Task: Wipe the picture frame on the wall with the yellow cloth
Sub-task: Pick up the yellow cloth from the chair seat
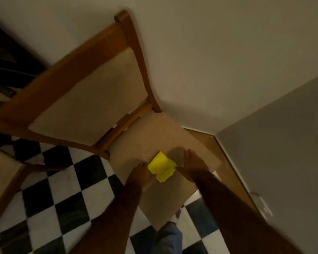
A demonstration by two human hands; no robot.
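Note:
A folded yellow cloth (162, 166) lies on the beige seat of a wooden chair (128, 154). My left hand (140, 172) touches the cloth's left edge, fingers curled toward it. On the cloth's right side my right hand (192, 165) rests with its thumb against the folded layers. Both forearms reach in from the bottom of the view. The frame is blurred, so I cannot tell how firm either grip is. No picture frame is in view.
The chair's padded backrest (92, 92) leans toward a pale wall (218, 52). A second wall (283, 147) meets it at a corner on the right, with a wooden skirting strip (233, 173). Black-and-white checkered floor (66, 195) spreads below. Another chair's edge (6, 173) is at the left.

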